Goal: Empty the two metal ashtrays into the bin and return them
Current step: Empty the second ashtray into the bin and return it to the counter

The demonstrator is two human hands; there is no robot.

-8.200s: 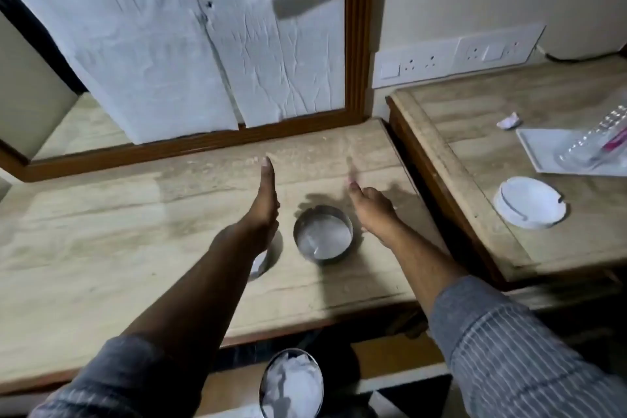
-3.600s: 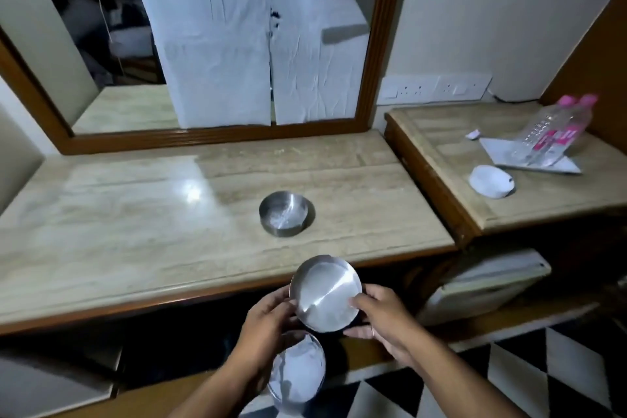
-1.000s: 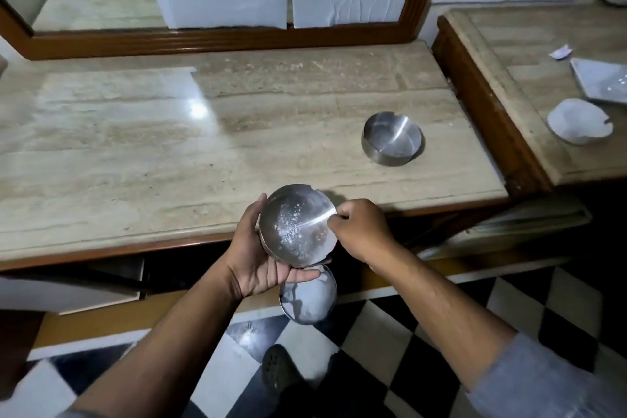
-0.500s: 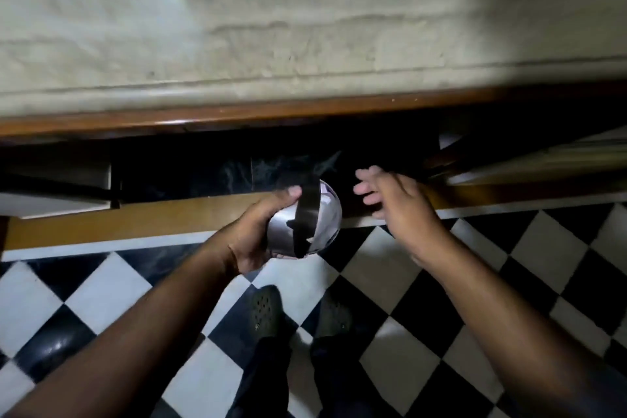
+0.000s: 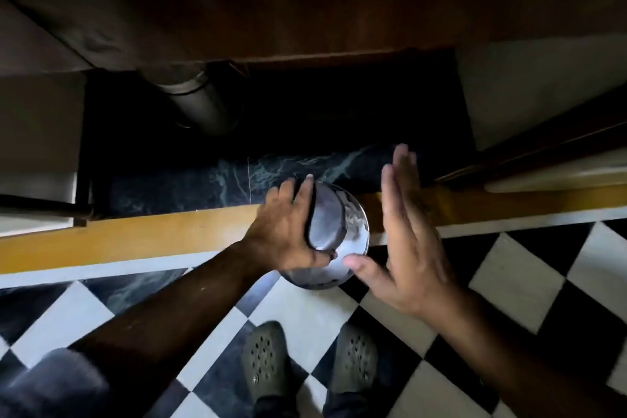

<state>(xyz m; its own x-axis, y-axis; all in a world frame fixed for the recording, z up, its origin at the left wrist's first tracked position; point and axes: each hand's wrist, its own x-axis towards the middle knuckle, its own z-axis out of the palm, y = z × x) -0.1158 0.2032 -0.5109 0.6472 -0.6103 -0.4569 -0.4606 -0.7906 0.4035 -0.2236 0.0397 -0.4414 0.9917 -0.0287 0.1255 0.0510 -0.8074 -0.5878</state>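
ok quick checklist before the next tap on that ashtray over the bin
1. Left hand grips the ashtray: ok.
2. Ashtray tipped on edge, above the bin: ok.
3. Right hand open and flat, beside the ashtray, not touching: ok.
4. Ashtray fully emptied: cannot tell, too dim.
5. Feet clear of the bin: ok.
6. Second ashtray: cannot tell, out of view.

text: none legible | labels: none | brands: none | numbers: none | signs: none
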